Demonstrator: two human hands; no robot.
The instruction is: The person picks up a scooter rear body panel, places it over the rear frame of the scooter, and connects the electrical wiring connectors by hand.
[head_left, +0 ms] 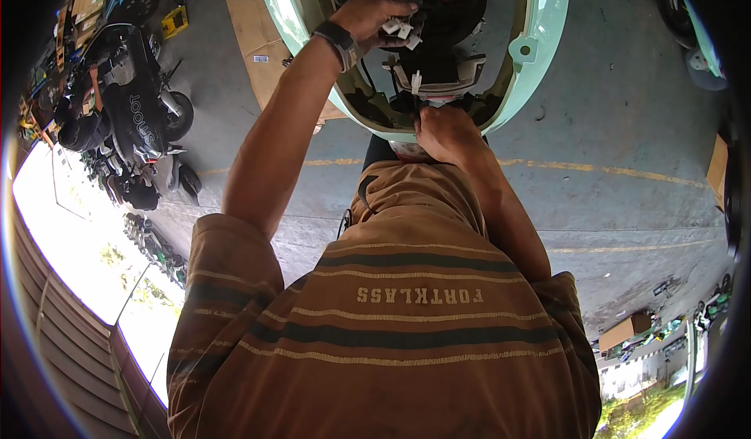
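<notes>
White connectors [400, 30] in left hand [371, 18]; right hand [449, 132] near mint rim [549, 55].

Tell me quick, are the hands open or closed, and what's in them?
Left hand: closed around some white plugs.
Right hand: fingers curled at the edge of the green shell; can't tell if it holds anything.
</notes>
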